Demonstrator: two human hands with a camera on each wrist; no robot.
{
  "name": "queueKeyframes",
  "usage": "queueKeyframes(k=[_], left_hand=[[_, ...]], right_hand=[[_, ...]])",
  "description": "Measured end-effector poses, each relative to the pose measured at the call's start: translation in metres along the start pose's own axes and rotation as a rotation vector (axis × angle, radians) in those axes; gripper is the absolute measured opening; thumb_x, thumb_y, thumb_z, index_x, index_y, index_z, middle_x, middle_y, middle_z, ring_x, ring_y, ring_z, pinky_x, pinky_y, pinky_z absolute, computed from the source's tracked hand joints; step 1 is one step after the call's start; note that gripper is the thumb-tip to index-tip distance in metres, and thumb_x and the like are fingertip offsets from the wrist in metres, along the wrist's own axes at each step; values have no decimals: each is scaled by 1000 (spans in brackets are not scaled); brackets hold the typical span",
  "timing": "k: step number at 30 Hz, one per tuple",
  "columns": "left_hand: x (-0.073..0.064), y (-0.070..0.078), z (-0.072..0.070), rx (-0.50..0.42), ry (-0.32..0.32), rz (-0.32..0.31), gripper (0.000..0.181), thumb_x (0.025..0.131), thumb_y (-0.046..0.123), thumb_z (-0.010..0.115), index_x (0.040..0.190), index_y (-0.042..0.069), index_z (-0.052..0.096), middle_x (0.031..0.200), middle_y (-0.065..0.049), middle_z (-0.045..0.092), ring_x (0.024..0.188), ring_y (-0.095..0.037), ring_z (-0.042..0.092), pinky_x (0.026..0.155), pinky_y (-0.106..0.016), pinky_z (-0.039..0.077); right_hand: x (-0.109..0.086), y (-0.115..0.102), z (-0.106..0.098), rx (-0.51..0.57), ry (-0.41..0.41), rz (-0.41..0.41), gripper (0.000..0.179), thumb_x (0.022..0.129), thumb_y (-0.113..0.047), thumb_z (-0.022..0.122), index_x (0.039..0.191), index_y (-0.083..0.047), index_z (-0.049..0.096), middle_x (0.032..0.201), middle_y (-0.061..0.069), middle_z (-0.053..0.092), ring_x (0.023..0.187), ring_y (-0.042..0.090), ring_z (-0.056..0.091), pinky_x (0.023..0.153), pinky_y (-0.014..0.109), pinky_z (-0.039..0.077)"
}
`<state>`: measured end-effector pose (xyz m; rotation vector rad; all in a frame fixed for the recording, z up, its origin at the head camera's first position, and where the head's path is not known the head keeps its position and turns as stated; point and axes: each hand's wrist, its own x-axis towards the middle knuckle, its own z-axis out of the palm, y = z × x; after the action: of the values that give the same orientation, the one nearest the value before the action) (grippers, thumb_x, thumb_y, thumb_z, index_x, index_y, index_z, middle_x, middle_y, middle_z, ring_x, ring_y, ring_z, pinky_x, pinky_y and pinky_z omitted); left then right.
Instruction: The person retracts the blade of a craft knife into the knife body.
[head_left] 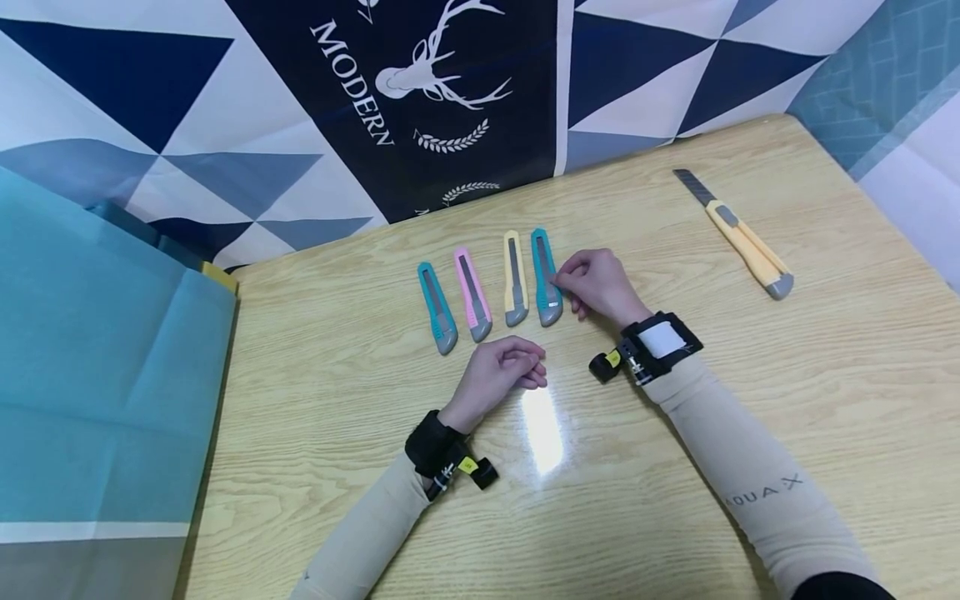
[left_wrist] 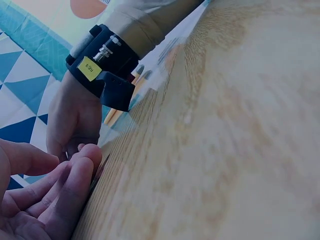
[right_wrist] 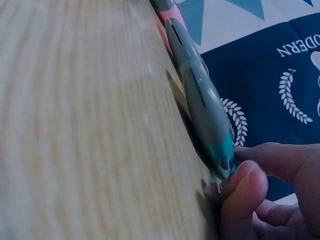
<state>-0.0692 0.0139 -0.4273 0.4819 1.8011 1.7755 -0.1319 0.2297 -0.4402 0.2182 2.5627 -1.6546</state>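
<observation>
In the head view, my right hand [head_left: 597, 285] is at the near-right teal utility knife [head_left: 547, 279], its thumb and index finger pinching the edge. The right wrist view shows this knife's grey end and teal body [right_wrist: 220, 154] between the fingertips. Left of it lie a yellow utility knife [head_left: 515, 283], a pink one [head_left: 472, 296] and another teal one [head_left: 437, 308], side by side with slight gaps. My left hand [head_left: 501, 373] rests low over the table below the row, fingers loosely curled, holding nothing.
A larger yellow utility knife [head_left: 738, 237] lies at the right of the wooden table [head_left: 315, 467], its blade extended toward the back. A patterned cloth [head_left: 465, 83] hangs behind the table's far edge. Blue cloth [head_left: 97, 375] covers something along the left side.
</observation>
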Motion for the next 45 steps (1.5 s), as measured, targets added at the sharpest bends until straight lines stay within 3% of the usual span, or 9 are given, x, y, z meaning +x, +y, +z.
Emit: queueKeyframes(k=[13,19,25,32,36,39,42,45], left_hand=[[-1,3,-1,9,-39,-7,20,93,-5,47,107,-16,55,91,-34,61,82,-40,62,76,-41,57],[0,1,-1,2,-40,-8,19,93,-5,47,107,-16,55,91,-34,61,81,-39,62,76,-43,57],[-1,1,-1,-7,-29,-8,18,93,-6,48,106,-16,56,91,-35,61,81,-40,62,74,-41,58],[-1,2,-2,1,-30,-6,19,93,-5,48,106,-16,55,91,-34,61,81,-39,62,75,-43,57],[-1,1,-3,8,-34,-8,19,93,-5,48,107,-16,55,91,-34,61,81,-38,63,76,-43,57],[-1,1,-3,8,-36,-11,19,93,-4,49,107,-15,55,91,-34,61,81,-38,63,76,-42,58],[-1,1,-2,7,-37,-14,19,93,-4,49,107,-16,55,91,-34,61,81,-39,62,76,-42,58],[-1,1,-2,8,-36,-17,19,93,-5,48,107,-16,55,91,-35,61,82,-40,62,76,-43,57]], right_hand=[[0,2,-3,69,-7,2,16,89,-13,60,91,2,61,53,9,58,40,19,54,33,25,50],[-6,0,-13,60,-65,0,20,93,-16,56,97,3,61,66,13,61,48,21,56,39,28,54],[-14,-2,-48,129,-29,33,27,95,-18,53,108,4,59,83,16,62,56,19,57,45,25,54],[-20,2,-101,231,118,32,27,95,-15,52,109,7,56,77,2,64,60,14,58,48,19,53],[-26,10,-128,152,251,37,27,94,-18,54,108,5,58,76,-5,63,65,11,60,52,13,53],[-30,17,-144,3,361,71,31,93,-23,54,110,3,60,77,-8,59,67,8,57,54,10,48],[-32,24,-157,-186,437,126,36,91,-28,55,112,1,61,80,-5,55,69,8,51,58,17,42],[-35,32,-164,-326,458,169,40,90,-28,55,113,5,60,87,7,55,73,16,46,59,28,37]])
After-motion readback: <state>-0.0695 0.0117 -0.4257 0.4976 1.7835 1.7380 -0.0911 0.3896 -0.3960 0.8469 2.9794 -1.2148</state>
